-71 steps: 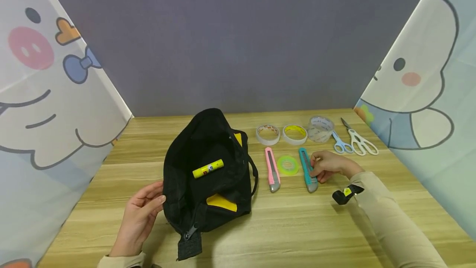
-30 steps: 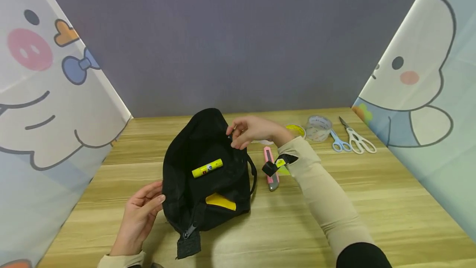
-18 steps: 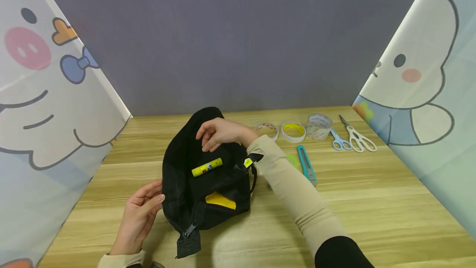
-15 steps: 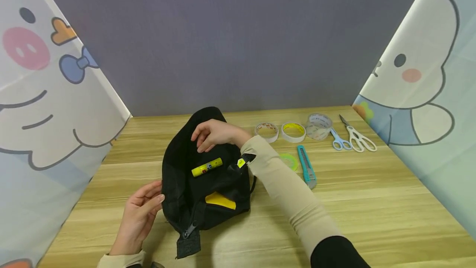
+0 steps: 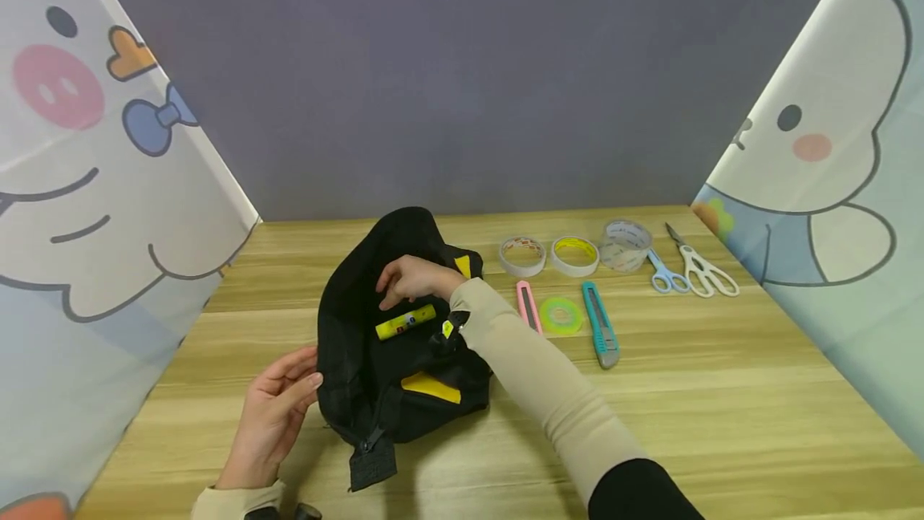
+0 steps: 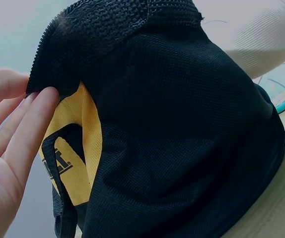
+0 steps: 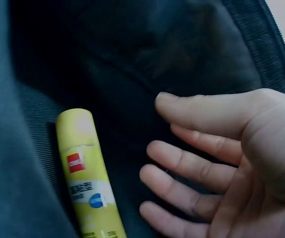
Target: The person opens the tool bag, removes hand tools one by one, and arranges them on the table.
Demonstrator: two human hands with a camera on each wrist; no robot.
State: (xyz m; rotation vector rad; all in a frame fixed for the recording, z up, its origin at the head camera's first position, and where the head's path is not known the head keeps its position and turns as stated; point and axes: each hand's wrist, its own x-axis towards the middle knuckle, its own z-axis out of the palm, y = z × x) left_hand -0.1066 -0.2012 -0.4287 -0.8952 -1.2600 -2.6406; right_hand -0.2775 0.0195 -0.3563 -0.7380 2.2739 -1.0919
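A black fabric bag (image 5: 339,343) with yellow patches lies with its zipped mouth spread wide. My left hand (image 5: 277,404) pinches the bag's left rim between thumb and fingers; the left wrist view shows the fingertips on the zipper edge (image 6: 38,59). My right hand (image 5: 415,278) reaches into the bag's mouth. In the right wrist view its fingers are loosely bent with nothing between them, beside a yellow glue stick (image 7: 90,173). That glue stick (image 5: 406,322) lies on the black lining, just below the right fingertips.
Right of the bag lie a pink utility knife (image 5: 528,305), a green tape roll (image 5: 549,315) and a teal utility knife (image 5: 601,326). Behind them stand white tape rolls (image 5: 523,270) and clear tape (image 5: 626,257), with blue scissors (image 5: 667,275) and white-handled scissors (image 5: 696,267) farther right.
My right hand has left the teal utility knife, moved left over the bag's right rim and sunk into its mouth above the glue stick. The left hand still holds the rim.
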